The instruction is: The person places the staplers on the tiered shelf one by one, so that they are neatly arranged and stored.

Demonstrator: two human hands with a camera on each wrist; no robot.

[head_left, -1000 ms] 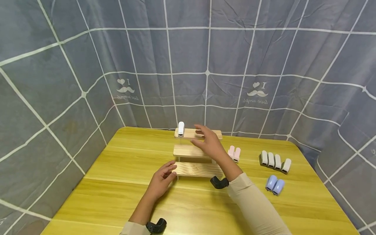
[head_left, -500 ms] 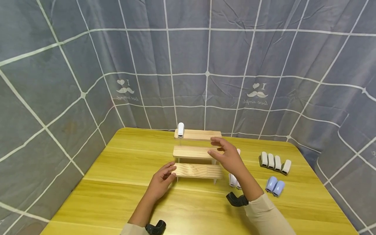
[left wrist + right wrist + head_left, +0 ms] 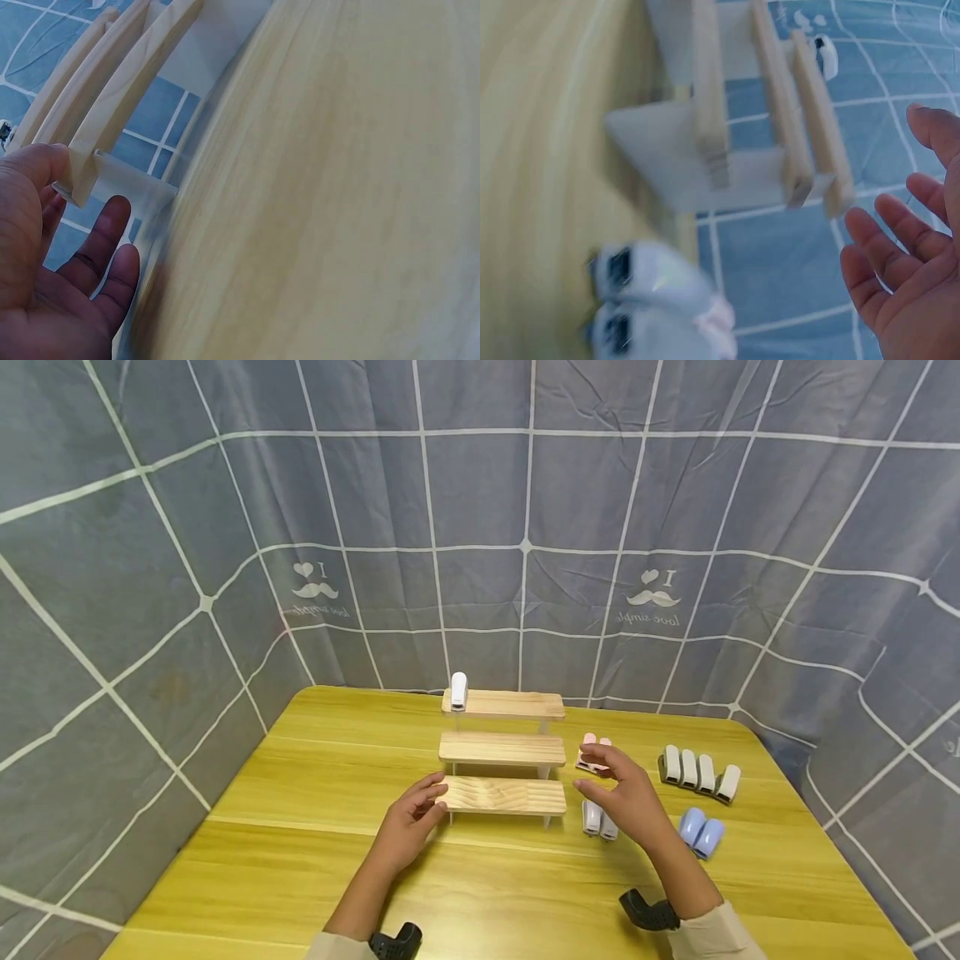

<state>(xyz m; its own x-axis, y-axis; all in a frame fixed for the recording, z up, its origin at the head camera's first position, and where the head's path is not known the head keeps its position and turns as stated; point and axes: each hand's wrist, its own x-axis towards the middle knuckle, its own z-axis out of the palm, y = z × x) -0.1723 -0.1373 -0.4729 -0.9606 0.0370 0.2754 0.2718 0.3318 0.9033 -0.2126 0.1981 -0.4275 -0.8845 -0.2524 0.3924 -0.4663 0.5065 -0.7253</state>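
Note:
A three-step wooden display stand (image 3: 501, 795) with pale side supports stands on the table. My left hand (image 3: 408, 822) holds the left end of its lowest board, thumb at the front corner and a finger behind; the other fingers are spread in the left wrist view. One small white stapler-like thing (image 3: 459, 691) sits at the left end of the top board. Right of the stand hovers my right hand (image 3: 626, 793), fingers apart and holding nothing. Near it are two pink stapler-like things (image 3: 589, 741), partly hidden by the fingers, and two pale lavender ones (image 3: 592, 817).
Farther right on the wooden table (image 3: 315, 777) stand several white stapler-like things (image 3: 688, 767) in a row. Two blue ones (image 3: 708, 838) lie in front of them. A grey curtain with white lines (image 3: 480, 493) hangs behind the table and at both sides.
My right hand has drawn back from above the upper boards, moving right and toward me, uncovering the stand and the lavender pair. The left hand has stayed at the lowest board's end.

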